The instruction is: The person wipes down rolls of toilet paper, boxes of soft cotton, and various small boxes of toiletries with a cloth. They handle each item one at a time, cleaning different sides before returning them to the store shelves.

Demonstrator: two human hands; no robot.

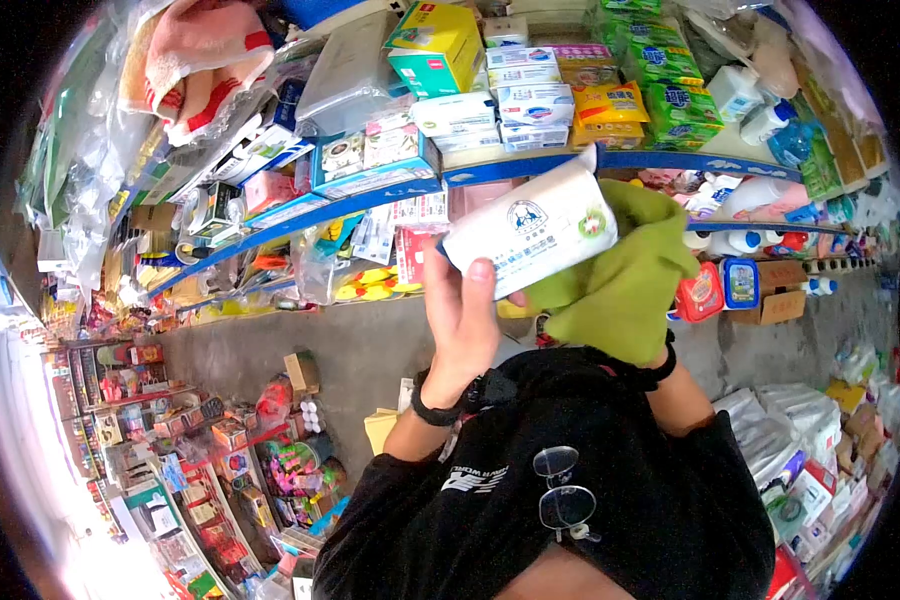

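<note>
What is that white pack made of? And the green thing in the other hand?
The white pack looks like soft, glossy plastic wrap: light shines off it and printing runs across it. The green cloth looks like matte fabric, since it folds and drapes with no shine. What is inside the pack cannot be seen.

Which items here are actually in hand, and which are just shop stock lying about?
In hand:
- white packet, held by the left hand
- green cloth, over the right hand, pressed against the packet

Lying about:
- blue shelf edge with boxed goods
- green packs on the upper shelf
- white bottles
- red tub
- sunglasses hung on the black shirt
</note>
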